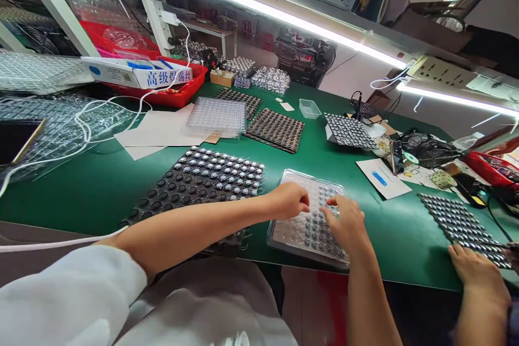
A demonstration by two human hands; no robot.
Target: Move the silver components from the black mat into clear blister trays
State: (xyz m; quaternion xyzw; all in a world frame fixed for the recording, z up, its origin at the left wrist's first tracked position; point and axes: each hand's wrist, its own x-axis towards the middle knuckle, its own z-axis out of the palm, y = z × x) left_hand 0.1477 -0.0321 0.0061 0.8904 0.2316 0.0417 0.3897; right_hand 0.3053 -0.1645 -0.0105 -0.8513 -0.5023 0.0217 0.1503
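Head view: clear tray (290, 231) on the bench (389, 243) before me, partly filled with round parts (318, 230). My left hand (290, 201), fingers curled, is over it; my right hand (346, 220), thumb and forefinger slightly parted, is above the parts. Cannot tell whether either grips one.

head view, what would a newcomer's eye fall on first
Probably the left hand and right hand, both over the clear tray of small round parts at the near edge of the green table. Next, likely the bright strip light slanting across the top, then the red basket at upper left.
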